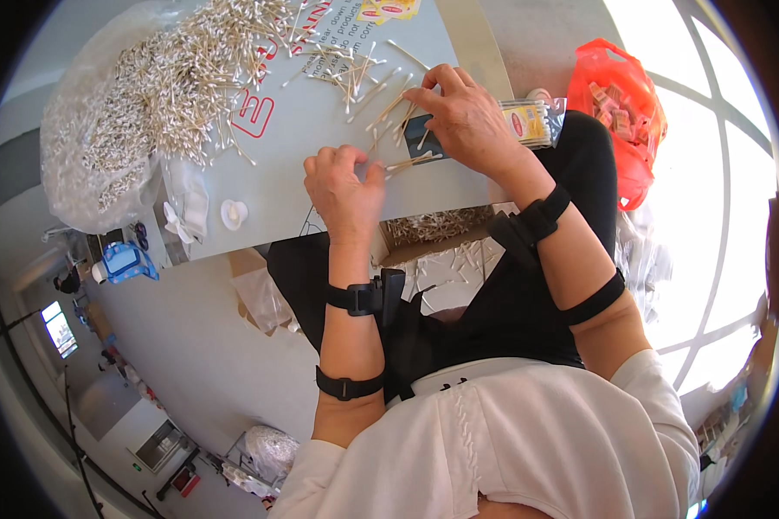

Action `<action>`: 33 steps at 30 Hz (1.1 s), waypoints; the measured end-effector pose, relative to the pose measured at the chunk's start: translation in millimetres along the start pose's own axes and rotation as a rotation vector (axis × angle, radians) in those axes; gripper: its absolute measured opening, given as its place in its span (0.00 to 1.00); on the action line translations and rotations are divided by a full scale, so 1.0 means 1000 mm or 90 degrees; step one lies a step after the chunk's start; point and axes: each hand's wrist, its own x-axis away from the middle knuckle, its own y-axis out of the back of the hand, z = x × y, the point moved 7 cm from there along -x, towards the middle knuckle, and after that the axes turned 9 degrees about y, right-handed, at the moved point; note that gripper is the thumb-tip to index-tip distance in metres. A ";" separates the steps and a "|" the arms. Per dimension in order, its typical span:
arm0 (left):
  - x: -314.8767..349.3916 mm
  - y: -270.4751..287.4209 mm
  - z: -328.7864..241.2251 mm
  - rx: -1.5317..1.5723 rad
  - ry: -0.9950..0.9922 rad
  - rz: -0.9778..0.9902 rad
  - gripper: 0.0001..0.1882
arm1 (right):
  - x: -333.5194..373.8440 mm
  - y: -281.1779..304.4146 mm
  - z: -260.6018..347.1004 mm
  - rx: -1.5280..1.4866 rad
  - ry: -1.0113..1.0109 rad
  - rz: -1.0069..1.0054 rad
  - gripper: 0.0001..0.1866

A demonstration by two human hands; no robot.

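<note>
Loose cotton swabs (355,76) lie scattered across the grey tabletop (277,177) around both hands. The fingers of my right hand (469,117) are pinched together at the end of a cotton swab (393,105), above a dark flat piece (418,137). My left hand (344,192) hovers at the near side of the swabs, slightly blurred. Its fingers are curled, with the thumb apart and nothing seen between them. Beside my right wrist, a clear packet of cotton swabs (535,124) with a yellow and red label lies at the table's right edge.
A big heap of swabs (169,82) spills from a clear plastic bag (65,164) at the left. Yellow labels (388,9) lie at the far edge. A white round piece (233,214) sits near left. Below is an open carton (407,251); a red bag (593,65) hangs right.
</note>
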 end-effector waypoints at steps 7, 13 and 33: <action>0.000 -0.011 -0.003 -0.069 -0.050 0.032 0.05 | 0.003 -0.007 -0.004 -0.026 -0.010 0.022 0.12; -0.003 -0.007 -0.022 -0.029 -0.192 0.021 0.06 | 0.005 -0.009 -0.003 -0.037 0.005 -0.001 0.08; -0.011 -0.004 -0.030 0.006 -0.171 -0.023 0.14 | 0.011 -0.005 -0.001 -0.209 -0.002 -0.009 0.06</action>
